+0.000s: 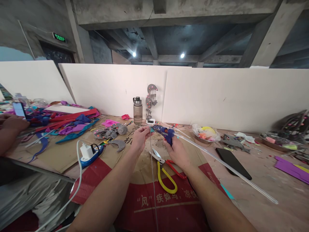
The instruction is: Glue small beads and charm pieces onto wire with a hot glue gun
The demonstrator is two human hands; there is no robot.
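My right hand point(177, 149) is wrapped round the handle of a blue glue gun point(166, 132). A long clear glue stick point(224, 163) runs from the gun's back down to the right. My left hand point(142, 137) pinches a small teal piece point(151, 129) at the gun's nozzle. From there a thin grey cord point(153, 180) hangs down over the cardboard. Below the hands lie scissors point(166, 180) with yellow handles, partly open, and a red-handled tool point(176, 169) beside them.
A bottle point(137, 111) and a grey hanging ornament point(151, 100) stand behind. A blue power strip point(90, 157) and grey felt pieces point(118, 144) lie left. To the right are a black phone point(233, 163) and a bowl point(205, 139). Another person's hand point(15, 124) shows far left.
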